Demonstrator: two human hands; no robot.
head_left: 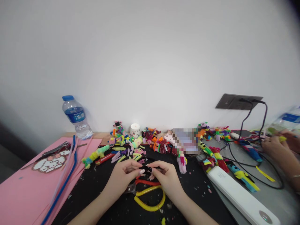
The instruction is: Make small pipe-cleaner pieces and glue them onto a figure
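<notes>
My left hand [123, 178] and my right hand [165, 178] meet over the black mat [98, 200], fingers pinched together on a small black pipe-cleaner piece [147, 169]. Just below them lie scissors with red and yellow handles [150, 197]. Beyond my hands is a heap of short coloured pipe-cleaner pieces and small figures [131, 147].
A water bottle [76, 117] stands at the back left beside a pink sheet [23, 187] with long pipe cleaners and pliers [55, 150]. A white power bank [241, 195], black cables [246, 125] and a wall socket are on the right. Another person's hands [278, 147] work at the far right.
</notes>
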